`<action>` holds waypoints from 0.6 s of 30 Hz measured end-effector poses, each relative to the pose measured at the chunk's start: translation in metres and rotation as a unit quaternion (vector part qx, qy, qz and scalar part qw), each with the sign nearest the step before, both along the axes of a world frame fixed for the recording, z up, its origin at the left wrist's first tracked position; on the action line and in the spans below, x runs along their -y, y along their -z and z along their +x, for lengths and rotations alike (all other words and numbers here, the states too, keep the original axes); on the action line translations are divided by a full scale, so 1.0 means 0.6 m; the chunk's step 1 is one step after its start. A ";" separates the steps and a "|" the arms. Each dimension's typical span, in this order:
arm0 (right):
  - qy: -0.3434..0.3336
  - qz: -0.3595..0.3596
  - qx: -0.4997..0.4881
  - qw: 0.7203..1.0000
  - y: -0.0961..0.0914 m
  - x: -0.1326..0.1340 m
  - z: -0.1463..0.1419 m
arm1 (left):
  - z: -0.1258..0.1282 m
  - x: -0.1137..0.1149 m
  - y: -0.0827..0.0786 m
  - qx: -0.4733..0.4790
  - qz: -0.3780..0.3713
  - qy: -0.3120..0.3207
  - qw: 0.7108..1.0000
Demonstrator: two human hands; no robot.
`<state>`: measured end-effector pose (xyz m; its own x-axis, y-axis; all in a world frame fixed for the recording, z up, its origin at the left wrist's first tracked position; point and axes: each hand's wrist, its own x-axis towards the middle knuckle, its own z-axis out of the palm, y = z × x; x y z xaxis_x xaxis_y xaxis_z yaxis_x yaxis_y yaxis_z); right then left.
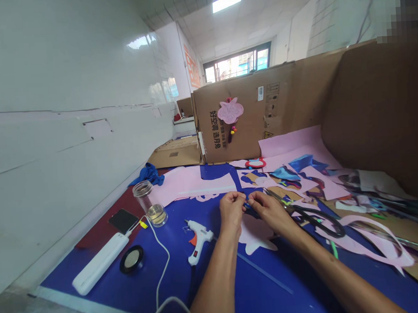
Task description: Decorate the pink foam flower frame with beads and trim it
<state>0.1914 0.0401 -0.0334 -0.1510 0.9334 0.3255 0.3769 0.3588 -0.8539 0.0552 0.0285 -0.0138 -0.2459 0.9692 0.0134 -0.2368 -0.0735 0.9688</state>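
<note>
My left hand (pixel 233 210) and my right hand (pixel 270 210) meet near the middle of the head view, fingertips pinched close together. Between them is a small dark blue piece (pixel 247 204), mostly hidden by the fingers, so its kind does not show. Beneath the hands a pink cut-out with a wavy, pointed outline (pixel 255 236) lies on the blue tabletop (pixel 216 291). To the left of my left forearm rests a white hot glue gun (pixel 200 238) with an orange trigger. Black-handled scissors (pixel 319 221) lie just right of my right hand.
Pink and blue scraps (pixel 315 183) cover the right side. Left stand a glass jar (pixel 151 204) with liquid, a phone (pixel 124 220), a white power bank (pixel 100 264) with a cable, and a round black-rimmed object (pixel 131 259). Cardboard (pixel 243 145) walls the back; a clear stick (pixel 266 272) lies in front.
</note>
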 end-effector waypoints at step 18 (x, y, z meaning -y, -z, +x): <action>-0.003 -0.002 -0.003 1.000 0.006 -0.005 0.002 | 0.001 0.000 -0.001 -0.002 -0.003 0.000 1.000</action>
<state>0.1927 0.0429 -0.0369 -0.1556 0.9338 0.3222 0.3695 0.3575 -0.8577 0.0555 0.0288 -0.0134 -0.2464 0.9691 0.0078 -0.2327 -0.0669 0.9702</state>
